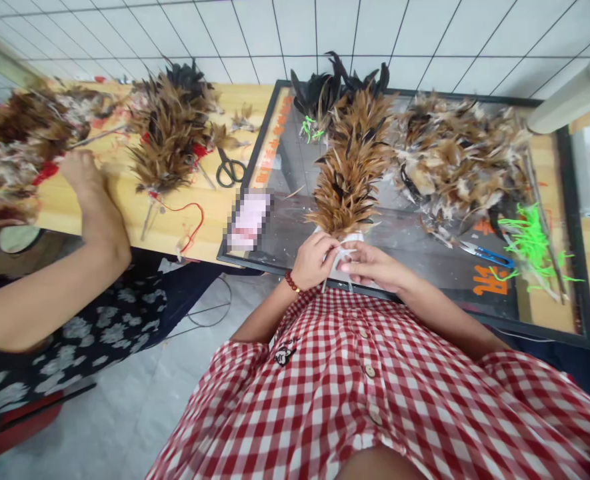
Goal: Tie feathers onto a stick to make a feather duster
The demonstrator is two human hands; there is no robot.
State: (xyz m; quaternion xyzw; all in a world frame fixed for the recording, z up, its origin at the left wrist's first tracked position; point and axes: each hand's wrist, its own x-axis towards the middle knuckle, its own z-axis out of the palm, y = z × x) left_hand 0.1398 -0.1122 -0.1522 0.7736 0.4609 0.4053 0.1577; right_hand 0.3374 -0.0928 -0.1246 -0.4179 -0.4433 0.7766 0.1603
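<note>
A feather duster (351,160) of brown feathers with black tips at its far end lies in front of me, its near end toward my body. My left hand (315,261) is closed around that near end, just below the lowest feathers. Pinched fingers of my right hand (372,265) hold a thin white string (343,256) close beside the left hand. Some of the string and the duster's handle is hidden by my fingers. A white sheet or scrap (355,237) shows behind the hands.
A pile of loose feathers (465,160), blue-handled snips (489,255) and bright green strings (527,233) lie on the black-framed panel (295,260). Leftward are black scissors (229,170), another duster (167,133), red thread (195,230) and a co-worker's hand (81,170).
</note>
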